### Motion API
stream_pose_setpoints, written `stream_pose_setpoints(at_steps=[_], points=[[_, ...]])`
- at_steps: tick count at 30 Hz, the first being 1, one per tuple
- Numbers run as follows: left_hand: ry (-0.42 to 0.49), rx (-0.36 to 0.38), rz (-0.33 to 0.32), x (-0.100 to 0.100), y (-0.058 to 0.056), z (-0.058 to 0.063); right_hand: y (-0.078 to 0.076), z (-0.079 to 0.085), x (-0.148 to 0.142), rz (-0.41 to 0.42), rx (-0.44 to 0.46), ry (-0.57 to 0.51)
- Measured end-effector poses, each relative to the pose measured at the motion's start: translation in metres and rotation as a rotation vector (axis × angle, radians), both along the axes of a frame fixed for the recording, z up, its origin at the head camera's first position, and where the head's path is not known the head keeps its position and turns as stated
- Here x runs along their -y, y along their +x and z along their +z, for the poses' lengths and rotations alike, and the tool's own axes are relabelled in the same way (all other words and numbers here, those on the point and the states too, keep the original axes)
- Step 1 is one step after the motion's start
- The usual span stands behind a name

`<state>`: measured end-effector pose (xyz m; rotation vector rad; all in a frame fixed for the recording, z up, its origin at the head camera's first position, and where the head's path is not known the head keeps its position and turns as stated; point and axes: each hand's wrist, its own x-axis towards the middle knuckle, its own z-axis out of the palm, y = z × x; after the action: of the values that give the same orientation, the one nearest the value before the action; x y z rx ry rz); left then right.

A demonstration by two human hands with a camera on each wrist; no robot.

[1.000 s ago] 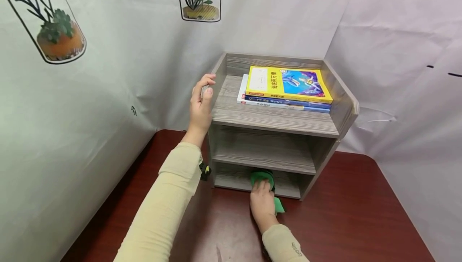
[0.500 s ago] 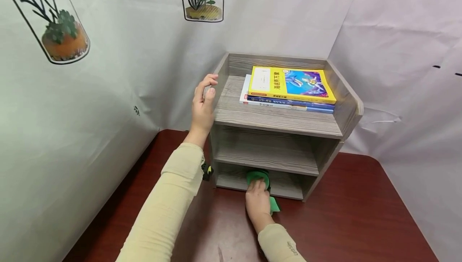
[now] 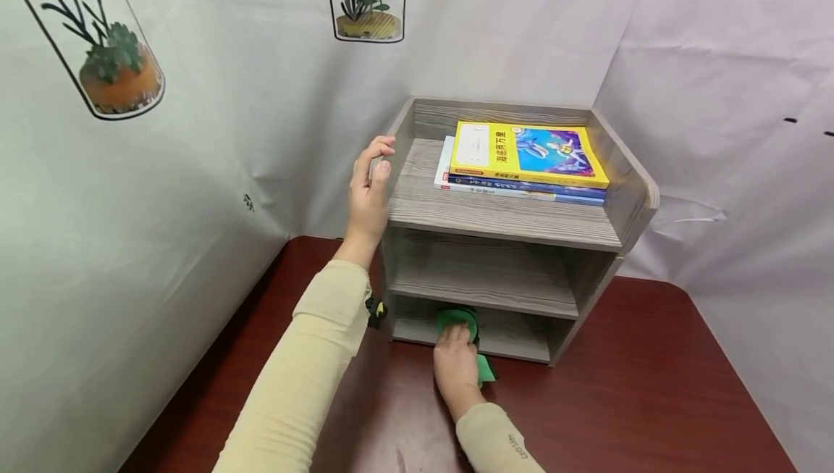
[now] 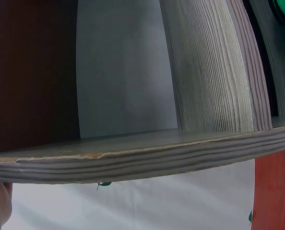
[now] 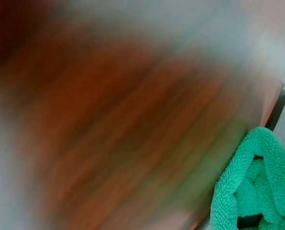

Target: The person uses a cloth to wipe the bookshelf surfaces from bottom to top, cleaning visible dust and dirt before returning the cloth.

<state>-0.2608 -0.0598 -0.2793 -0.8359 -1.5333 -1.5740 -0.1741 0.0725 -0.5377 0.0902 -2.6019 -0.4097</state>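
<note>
Your right hand [image 3: 456, 368] reaches into the bottom compartment [image 3: 515, 341] of the grey wood-grain shelf unit [image 3: 502, 221], its fingers bent down on a green cloth [image 3: 456, 316] that it holds bunched. The cloth's rounded upper part shows at the far side of your fingertips, inside the compartment and a little left of its middle. A loose corner sticks out to the right of the hand, over the near front edge, above the reddish-brown table [image 3: 619, 393]. In the right wrist view, the cloth is a thick, fluffy fold with a bit of your hand touching its right side; much of that view is blurred. How tightly your fingers press, you cannot tell from here.

Your left hand [image 3: 368, 198] is well apart from the cloth, up at the far left, gripping the upper edge of the unit's left side panel [image 3: 405, 125] with curled fingers, the thumb on the near side.

On the top board, towards the right, lies a stack of books: a yellow book [image 3: 531, 153] uppermost, a blue one [image 3: 521, 186] under it, and a white-covered one [image 3: 441, 167] lowest, jutting out to the left. Behind stands a white wall covering [image 3: 508, 38] with plant drawings [image 3: 121, 71].
</note>
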Motion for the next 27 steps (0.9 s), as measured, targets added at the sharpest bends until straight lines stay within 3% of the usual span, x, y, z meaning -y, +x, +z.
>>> stream_pose_setpoints(at_steps=[8,20,27], points=[[-0.013,-0.004,0.011,0.0,-0.026,-0.016,-0.003,-0.002,0.009,0.022,-0.022,-0.045],[-0.002,-0.025,0.003,0.002,-0.029,-0.016,-0.008,0.0,0.028,0.054,-0.015,-0.083],[-0.005,-0.021,0.013,0.003,-0.029,-0.017,-0.012,0.002,0.04,0.044,0.065,-0.113]])
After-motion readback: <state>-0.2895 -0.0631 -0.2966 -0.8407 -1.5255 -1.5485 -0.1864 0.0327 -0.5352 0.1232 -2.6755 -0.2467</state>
